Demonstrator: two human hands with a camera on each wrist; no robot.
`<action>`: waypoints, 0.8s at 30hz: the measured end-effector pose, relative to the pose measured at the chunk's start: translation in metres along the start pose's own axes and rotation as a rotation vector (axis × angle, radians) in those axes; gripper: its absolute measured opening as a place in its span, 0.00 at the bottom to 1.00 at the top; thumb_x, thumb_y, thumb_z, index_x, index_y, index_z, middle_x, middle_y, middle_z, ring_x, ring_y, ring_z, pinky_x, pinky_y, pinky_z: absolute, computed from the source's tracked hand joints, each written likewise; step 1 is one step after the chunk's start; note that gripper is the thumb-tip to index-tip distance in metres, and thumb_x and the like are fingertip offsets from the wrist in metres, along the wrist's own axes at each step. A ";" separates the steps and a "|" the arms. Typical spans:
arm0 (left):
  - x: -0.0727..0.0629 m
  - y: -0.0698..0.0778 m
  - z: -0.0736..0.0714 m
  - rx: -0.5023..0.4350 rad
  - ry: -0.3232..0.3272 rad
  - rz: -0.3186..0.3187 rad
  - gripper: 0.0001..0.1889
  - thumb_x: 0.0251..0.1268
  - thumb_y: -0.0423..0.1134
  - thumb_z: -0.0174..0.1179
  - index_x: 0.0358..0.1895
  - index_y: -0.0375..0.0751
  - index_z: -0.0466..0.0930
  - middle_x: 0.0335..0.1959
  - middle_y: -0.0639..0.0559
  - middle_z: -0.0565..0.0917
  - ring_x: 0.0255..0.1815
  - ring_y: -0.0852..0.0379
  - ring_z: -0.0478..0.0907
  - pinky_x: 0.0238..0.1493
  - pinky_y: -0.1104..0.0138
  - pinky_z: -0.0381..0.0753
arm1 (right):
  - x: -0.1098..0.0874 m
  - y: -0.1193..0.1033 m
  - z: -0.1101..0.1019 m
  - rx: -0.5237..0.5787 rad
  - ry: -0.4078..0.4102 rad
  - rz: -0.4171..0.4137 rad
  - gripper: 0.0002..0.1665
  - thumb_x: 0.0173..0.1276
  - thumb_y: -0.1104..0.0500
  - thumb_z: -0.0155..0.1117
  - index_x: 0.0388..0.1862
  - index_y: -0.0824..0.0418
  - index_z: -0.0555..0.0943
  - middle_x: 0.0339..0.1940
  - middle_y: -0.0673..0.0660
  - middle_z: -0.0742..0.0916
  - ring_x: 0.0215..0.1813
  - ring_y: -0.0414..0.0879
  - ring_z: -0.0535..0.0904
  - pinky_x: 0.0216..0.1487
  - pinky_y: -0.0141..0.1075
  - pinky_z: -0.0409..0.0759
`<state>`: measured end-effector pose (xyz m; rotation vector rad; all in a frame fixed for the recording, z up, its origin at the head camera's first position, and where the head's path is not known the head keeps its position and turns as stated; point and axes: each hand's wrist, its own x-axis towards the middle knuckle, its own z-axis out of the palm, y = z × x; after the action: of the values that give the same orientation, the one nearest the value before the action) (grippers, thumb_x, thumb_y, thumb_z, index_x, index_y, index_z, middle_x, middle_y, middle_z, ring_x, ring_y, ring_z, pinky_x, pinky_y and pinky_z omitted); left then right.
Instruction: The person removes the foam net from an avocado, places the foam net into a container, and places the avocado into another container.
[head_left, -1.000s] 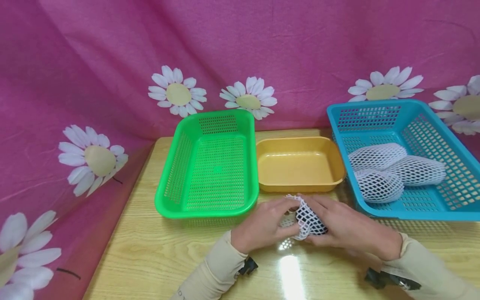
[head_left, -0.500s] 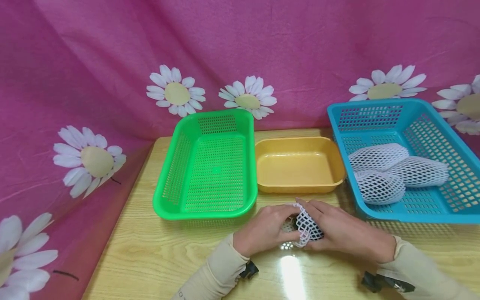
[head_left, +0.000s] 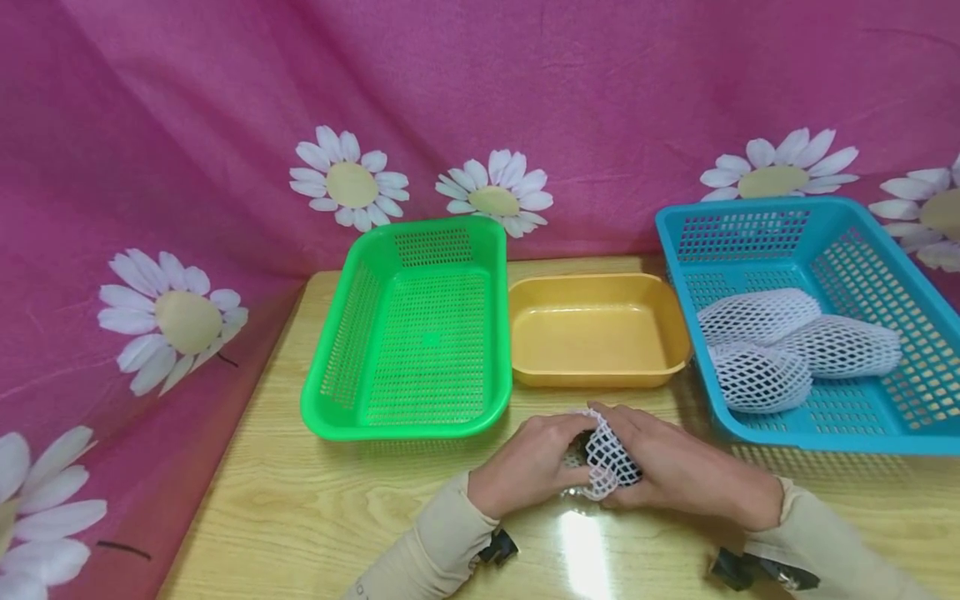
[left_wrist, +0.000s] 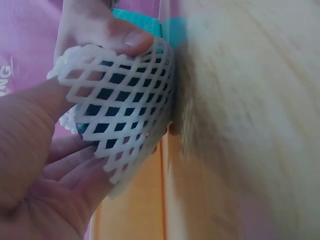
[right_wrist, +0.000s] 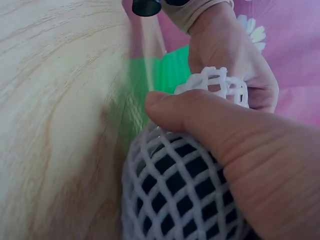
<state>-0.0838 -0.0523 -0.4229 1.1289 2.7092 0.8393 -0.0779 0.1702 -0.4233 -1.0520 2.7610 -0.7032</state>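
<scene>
A white foam fruit net [head_left: 611, 458] is around a dark, rounded object [right_wrist: 175, 182], whose kind the mesh hides. My left hand [head_left: 528, 467] pinches the net's open rim between thumb and fingers; in the left wrist view the thumb [left_wrist: 55, 97] lies at the rim's edge. From the right, my right hand [head_left: 675, 462] grips the netted object, its thumb [right_wrist: 175, 107] lying across the mesh in the right wrist view. Both hands are low over the wooden table, in front of the yellow tray [head_left: 600, 379].
A green perforated basket [head_left: 408, 431] stands at the left, with the yellow tray beside it. The blue basket [head_left: 817, 437] on the right holds several white netted objects [head_left: 761, 379]. Behind them hangs a pink flowered cloth [head_left: 600, 100].
Both hands have shifted slightly toward the near side with the netted object between them. The grips look much the same, and the head view has shifted slightly.
</scene>
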 end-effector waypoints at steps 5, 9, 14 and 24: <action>0.001 0.000 0.003 -0.017 0.002 -0.021 0.26 0.66 0.45 0.70 0.64 0.40 0.78 0.59 0.49 0.87 0.55 0.61 0.86 0.59 0.78 0.80 | 0.001 0.002 0.000 0.036 -0.003 0.006 0.52 0.51 0.43 0.83 0.71 0.60 0.71 0.53 0.51 0.85 0.52 0.42 0.81 0.53 0.43 0.86; 0.000 -0.001 0.004 -0.010 0.000 -0.019 0.25 0.67 0.43 0.69 0.64 0.39 0.77 0.61 0.48 0.86 0.58 0.60 0.85 0.61 0.76 0.80 | 0.002 0.003 0.000 0.050 -0.007 0.006 0.50 0.52 0.44 0.83 0.70 0.59 0.72 0.53 0.50 0.85 0.52 0.41 0.81 0.53 0.43 0.86; -0.001 0.000 0.003 0.011 0.005 0.000 0.24 0.68 0.42 0.68 0.64 0.38 0.77 0.62 0.47 0.86 0.61 0.57 0.85 0.66 0.73 0.80 | 0.001 0.003 -0.003 0.054 -0.040 0.027 0.54 0.51 0.46 0.84 0.74 0.61 0.70 0.57 0.51 0.85 0.56 0.44 0.82 0.58 0.47 0.86; 0.000 0.002 0.001 0.028 -0.008 0.000 0.22 0.68 0.40 0.68 0.62 0.39 0.77 0.63 0.47 0.86 0.62 0.58 0.85 0.67 0.73 0.79 | -0.002 0.005 -0.007 0.009 -0.047 0.004 0.55 0.49 0.49 0.84 0.75 0.60 0.69 0.54 0.48 0.84 0.51 0.40 0.81 0.53 0.42 0.87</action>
<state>-0.0824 -0.0513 -0.4228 1.1353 2.7227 0.7967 -0.0812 0.1772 -0.4189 -1.0467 2.7171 -0.6807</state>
